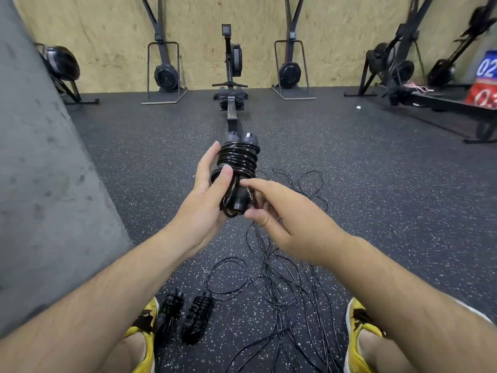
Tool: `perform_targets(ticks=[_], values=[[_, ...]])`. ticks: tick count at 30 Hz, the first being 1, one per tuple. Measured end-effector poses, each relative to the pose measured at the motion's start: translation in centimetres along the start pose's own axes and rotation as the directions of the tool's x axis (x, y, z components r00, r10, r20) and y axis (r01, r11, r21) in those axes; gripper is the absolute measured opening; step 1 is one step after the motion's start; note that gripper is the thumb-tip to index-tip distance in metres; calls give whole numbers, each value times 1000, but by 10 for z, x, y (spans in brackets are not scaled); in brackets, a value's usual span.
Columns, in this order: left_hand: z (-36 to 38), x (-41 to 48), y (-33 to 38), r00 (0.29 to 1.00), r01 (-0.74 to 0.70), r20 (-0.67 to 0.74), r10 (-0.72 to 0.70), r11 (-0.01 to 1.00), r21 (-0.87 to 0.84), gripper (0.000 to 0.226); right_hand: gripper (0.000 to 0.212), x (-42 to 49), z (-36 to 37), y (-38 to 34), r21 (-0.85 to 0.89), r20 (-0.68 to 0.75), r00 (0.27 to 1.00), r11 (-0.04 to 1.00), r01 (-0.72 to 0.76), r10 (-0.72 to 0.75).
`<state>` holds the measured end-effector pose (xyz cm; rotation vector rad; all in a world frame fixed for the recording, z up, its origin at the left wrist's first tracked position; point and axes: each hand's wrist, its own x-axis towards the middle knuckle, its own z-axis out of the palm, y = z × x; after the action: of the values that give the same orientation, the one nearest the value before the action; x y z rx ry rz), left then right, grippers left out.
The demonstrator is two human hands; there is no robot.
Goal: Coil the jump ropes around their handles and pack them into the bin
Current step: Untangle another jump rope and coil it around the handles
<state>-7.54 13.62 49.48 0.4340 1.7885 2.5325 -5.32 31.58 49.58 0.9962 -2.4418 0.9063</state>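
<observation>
Rope first: the black jump rope (238, 168), wound in glossy turns round its paired dark plastic handles, is held up in the air before us, above the speckled black rubber floor (376, 184); our left hand (207, 192) has its grip closed round the bundle, thumb pressed onto the coils; our right hand (285, 222) has a narrow grip, forefinger and thumb pinching at the near end of the handles, where we judge the last of the cord is being tucked, though the tail itself is hidden. Two finished black coiled bundles (197, 313) lie side by side on the floor beside our left yellow shoe (145, 321); a loose tangle of thin black cords (282, 286) sprawls between our feet; no bin is in view. Trouble, as we judge it: if the tail is not wedged under a turn, the springy coils could unwind once the thumb lifts; the crossed cords below could snag or knot when we draw one out.
</observation>
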Motion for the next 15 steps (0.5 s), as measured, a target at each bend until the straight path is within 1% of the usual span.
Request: perform_targets(ticks=[2, 4, 5, 7, 8, 11, 13, 15], values=[[0, -1, 0, 999, -6, 35, 7, 1000, -21, 46, 44, 1, 0, 2, 26, -58, 997, 999, 45, -44], [1, -3, 1, 996, 19, 87, -17, 999, -28, 43, 36, 3, 0, 3, 51, -162, 982, 993, 102, -93], [3, -5, 1, 993, 42, 110, -37, 999, -35, 42, 32, 5, -1, 2, 87, -217, 972, 990, 113, -92], [6, -6, 0, 988, 79, 135, -69, 994, -73, 41, 30, 7, -1, -2, 208, -296, 955, 972, 104, -39], [7, -6, -1, 988, 88, 139, -73, 991, -102, 41, 32, 8, -1, -4, 249, -316, 948, 963, 105, -21], [7, -4, 0, 988, 86, 144, -58, 978, -191, 41, 39, 10, 0, -8, 267, -355, 935, 955, 128, -27], [6, -3, 2, 983, 91, 177, -48, 967, -239, 46, 31, 11, -1, -8, 290, -368, 930, 950, 115, 0], [5, -3, 4, 974, 97, 222, -37, 959, -265, 56, 19, 11, -3, -6, 310, -350, 936, 948, 71, 44]])
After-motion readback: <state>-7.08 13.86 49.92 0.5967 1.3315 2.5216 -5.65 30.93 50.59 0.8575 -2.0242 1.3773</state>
